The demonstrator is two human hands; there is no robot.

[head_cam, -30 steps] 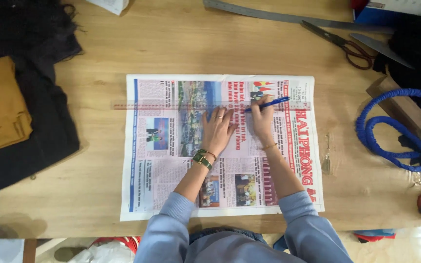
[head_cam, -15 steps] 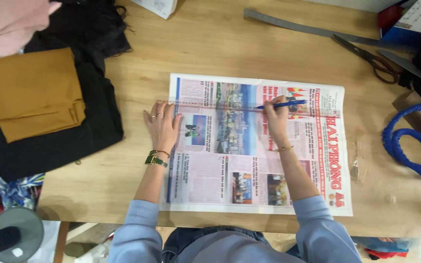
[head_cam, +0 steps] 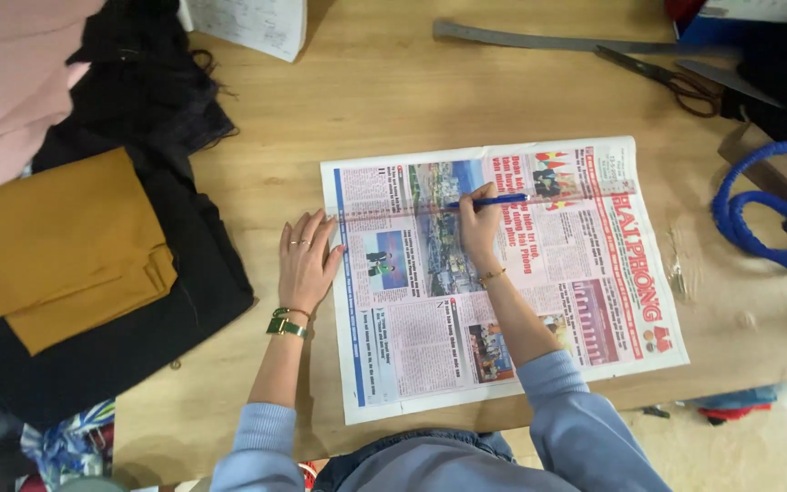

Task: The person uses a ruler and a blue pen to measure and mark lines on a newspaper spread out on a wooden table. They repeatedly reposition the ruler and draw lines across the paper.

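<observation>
The newspaper lies flat on the table, near its front edge — everything else sits around it. On the newspaper rests the right hand with a pen; the left hand lies across its left edge. Left of the newspaper is a pile of folded cloth. Behind it lie a long strip and scissors — to its right, a coiled cord.
</observation>
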